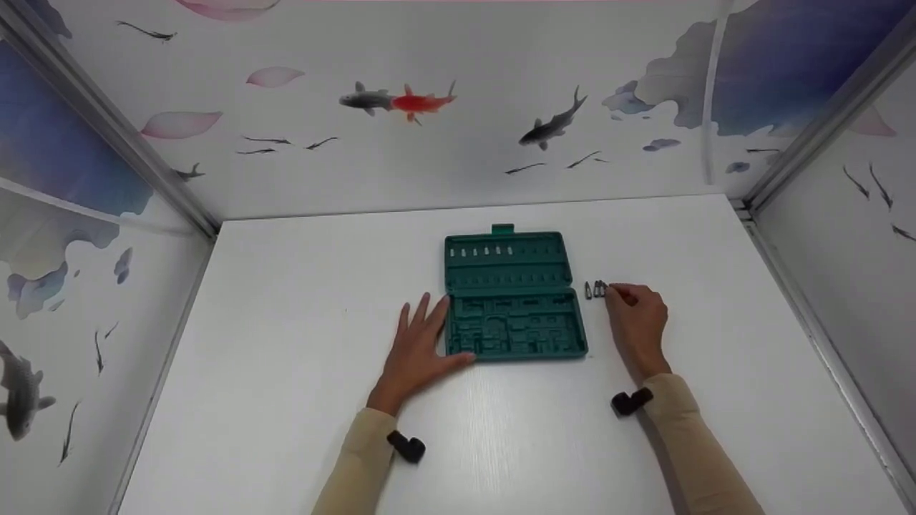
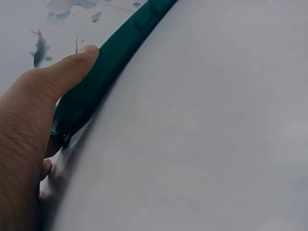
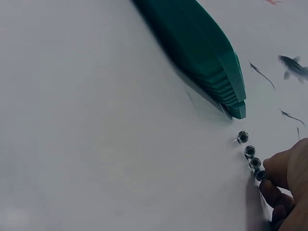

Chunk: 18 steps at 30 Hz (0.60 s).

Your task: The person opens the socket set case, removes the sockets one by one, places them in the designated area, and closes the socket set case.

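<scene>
Green, the case [image 1: 508,290] lay open, left hand [image 1: 417,355] spread against its left edge, right hand [image 1: 640,320] pinching the outermost of four metal sockets [image 3: 255,163] to its right.

White walls [image 1: 444,175] patterned with fish [image 1: 550,131] and pink petals [image 1: 182,124] enclose a white tabletop [image 1: 308,286] on three sides.

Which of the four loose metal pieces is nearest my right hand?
The end piece farthest from the green case, closest to your right hand; the other three sit nearer the case.
</scene>
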### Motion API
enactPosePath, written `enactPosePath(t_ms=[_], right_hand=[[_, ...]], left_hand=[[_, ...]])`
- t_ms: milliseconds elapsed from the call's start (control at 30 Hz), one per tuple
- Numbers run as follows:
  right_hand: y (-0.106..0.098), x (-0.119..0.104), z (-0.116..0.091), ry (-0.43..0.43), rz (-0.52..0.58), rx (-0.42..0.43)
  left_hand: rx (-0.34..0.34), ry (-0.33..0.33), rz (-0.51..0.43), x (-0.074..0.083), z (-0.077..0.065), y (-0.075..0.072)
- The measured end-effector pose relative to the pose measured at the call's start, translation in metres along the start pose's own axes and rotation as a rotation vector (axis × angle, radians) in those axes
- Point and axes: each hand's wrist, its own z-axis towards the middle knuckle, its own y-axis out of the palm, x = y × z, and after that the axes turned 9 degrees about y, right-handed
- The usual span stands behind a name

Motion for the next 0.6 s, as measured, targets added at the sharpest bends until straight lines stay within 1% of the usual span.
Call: enactPosePath(t_ms=[67, 200, 300, 433, 600], right_hand=[[-0.001, 0.000, 0.000, -0.001, 0.004, -0.001], [-0.006, -0.003, -0.001, 0.014, 0.052, -0.013], [-0.012, -0.007, 0.002, 0.000, 0.076, -0.018], [-0.014, -0.017, 0.008, -0.071, 0.033, -0.048], [-0.005, -0.036, 0.013, -0.179, 0.007, -0.138]], left_hand=[[0.005, 0.003, -0.004, 0.000, 0.000, 0.000], [0.011, -0.005, -0.019, 0.001, 0.000, 0.000], [0.010, -0.008, -0.018, 0.001, 0.000, 0.001], [0.012, -0.007, -0.017, 0.002, -0.001, 0.001], [0.022, -0.004, -0.022, 0.001, -0.003, -0.001]])
